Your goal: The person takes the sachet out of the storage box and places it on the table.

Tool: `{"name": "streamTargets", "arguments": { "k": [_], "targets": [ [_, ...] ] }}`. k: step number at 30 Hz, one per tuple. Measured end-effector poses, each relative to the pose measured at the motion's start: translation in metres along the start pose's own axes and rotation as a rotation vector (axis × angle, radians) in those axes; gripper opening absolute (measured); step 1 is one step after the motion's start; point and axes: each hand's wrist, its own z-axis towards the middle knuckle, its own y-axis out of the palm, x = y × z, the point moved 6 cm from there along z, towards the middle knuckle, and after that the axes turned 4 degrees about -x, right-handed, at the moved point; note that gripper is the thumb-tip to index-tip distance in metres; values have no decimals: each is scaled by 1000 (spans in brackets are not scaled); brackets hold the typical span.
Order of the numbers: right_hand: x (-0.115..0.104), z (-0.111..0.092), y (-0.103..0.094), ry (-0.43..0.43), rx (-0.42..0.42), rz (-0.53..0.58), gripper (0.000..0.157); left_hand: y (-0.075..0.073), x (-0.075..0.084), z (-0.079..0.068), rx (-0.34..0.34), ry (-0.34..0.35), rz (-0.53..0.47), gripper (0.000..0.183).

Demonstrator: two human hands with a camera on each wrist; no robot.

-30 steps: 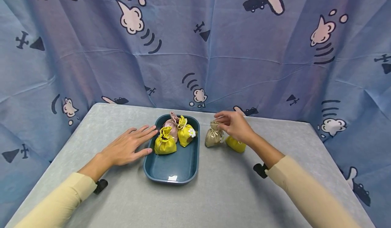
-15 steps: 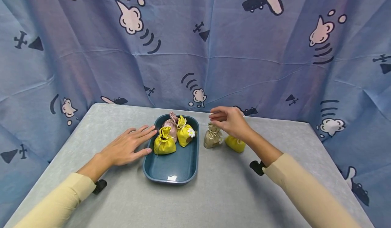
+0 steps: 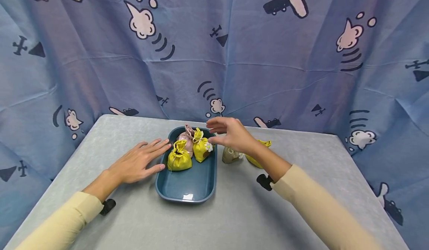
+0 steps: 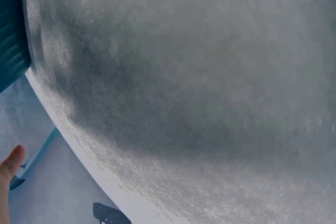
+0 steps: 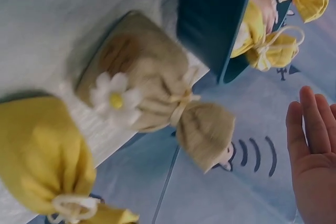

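A blue tray (image 3: 186,186) holds a yellow drawstring pouch (image 3: 180,162), a pink pouch (image 3: 187,143) and a second yellow pouch (image 3: 200,152) with a white flower. My left hand (image 3: 138,163) lies with spread, straight fingers at the tray's left rim. Empty, with fingers extended, my right hand (image 3: 232,132) hovers by the tray's right rim, near the flowered pouch. Below it a beige pouch (image 5: 142,72) stands on the table, its top hidden in the head view. Beside that is another yellow pouch (image 5: 42,145), partly behind my right forearm.
A light grey cloth covers the table (image 3: 214,224). Behind it hangs a blue curtain (image 3: 187,56) printed with planes and clouds, close to the table's back edge.
My right hand has left the beige pouch, first rising, then moving left toward the tray. The beige pouch stays standing on the table. My left hand keeps its place.
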Motion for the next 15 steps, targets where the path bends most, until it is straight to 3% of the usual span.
{"name": "streamTargets", "arguments": {
  "k": [8,15],
  "targets": [
    [-8,9,22,-3,-70,9,54,1,0,0,-7,-8,-5,68],
    [-13,15,39,-56,-118,45,54,1,-1,1,-4,-6,-5,67]
  ]
}}
